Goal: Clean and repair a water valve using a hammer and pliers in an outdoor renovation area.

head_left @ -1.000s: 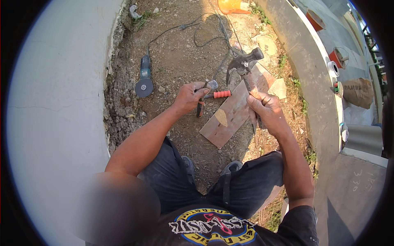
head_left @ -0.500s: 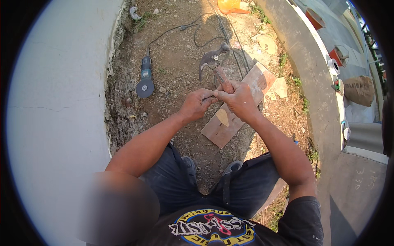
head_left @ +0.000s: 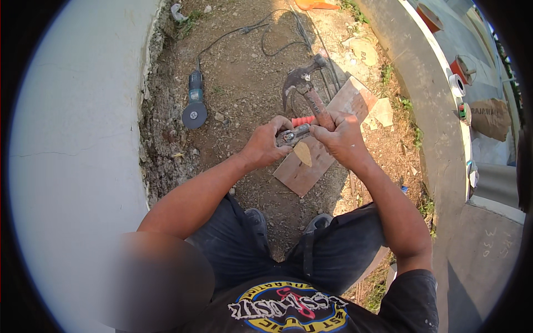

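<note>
My right hand (head_left: 341,137) grips a claw hammer (head_left: 318,103) by its worn wooden handle, the head raised beyond my fingers. My left hand (head_left: 262,144) is closed on a grey metal tool (head_left: 295,132), perhaps pliers, held across toward my right thumb, which is at its far end. A red grip (head_left: 300,120) shows just behind the two hands; what it belongs to is mostly hidden. Underneath lies a long, pale reddish board (head_left: 300,175) at a slant on the dirt, with a small tan patch or piece (head_left: 303,152) on it.
An angle grinder (head_left: 194,94) with its cord lies on the dirt at left. A pale wall (head_left: 78,150) runs along the left, a low concrete ledge (head_left: 411,77) along the right, with buckets (head_left: 462,70) and a brown sack (head_left: 488,119) beyond. An orange object (head_left: 313,4) sits far ahead.
My hands have come together over the board, the hammer moving left. The tool in my left hand, upright a second ago, is now tilted across toward my right hand.
</note>
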Demonstrator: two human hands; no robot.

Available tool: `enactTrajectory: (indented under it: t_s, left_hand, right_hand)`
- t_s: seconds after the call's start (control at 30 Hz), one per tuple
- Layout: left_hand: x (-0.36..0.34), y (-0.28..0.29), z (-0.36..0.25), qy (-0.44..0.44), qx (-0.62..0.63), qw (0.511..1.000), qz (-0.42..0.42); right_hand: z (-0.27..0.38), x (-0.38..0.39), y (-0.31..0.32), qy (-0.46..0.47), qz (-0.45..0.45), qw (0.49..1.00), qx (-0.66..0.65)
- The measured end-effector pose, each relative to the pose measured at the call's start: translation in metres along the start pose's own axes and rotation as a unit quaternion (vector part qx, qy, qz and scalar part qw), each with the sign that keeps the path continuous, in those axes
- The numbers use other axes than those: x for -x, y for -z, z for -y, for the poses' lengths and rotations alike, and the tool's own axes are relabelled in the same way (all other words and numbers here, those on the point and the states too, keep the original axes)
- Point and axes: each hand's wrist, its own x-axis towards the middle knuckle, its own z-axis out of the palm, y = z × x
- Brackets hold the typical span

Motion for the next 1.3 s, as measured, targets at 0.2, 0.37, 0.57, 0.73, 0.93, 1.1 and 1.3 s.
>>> enactTrajectory:
  t_s: [0.2,0.37,0.57,0.73,0.93,1.1,1.3]
  left_hand:
    - [0.002,-0.001,0.0,0.012,0.026,0.998,0.048]
    - [0.003,0.002,-0.005,0.025,0.029,0.996,0.079]
    - [0.007,0.004,-0.005,0.03,0.034,0.995,0.088]
    - [0.005,0.008,-0.01,0.042,-0.003,0.995,0.089]
    - [0.006,0.007,0.0,0.025,-0.027,0.997,0.061]
    - [0.005,0.004,0.001,0.039,-0.007,0.997,0.066]
    - [0.006,0.006,0.001,0.036,-0.005,0.997,0.062]
  right_hand:
    - [0.005,0.003,0.006,-0.028,-0.001,0.999,-0.029]
    - [0.004,0.005,0.004,0.03,0.001,0.999,0.027]
    - [-0.003,0.003,-0.005,0.047,0.033,0.998,0.024]
    - [-0.006,0.002,-0.009,0.046,0.042,0.997,0.042]
    - [-0.005,0.002,-0.013,0.037,0.044,0.997,0.052]
    - [-0.016,0.001,-0.014,0.01,0.049,0.998,0.023]
    - [-0.012,0.001,-0.014,0.056,0.028,0.998,0.029]
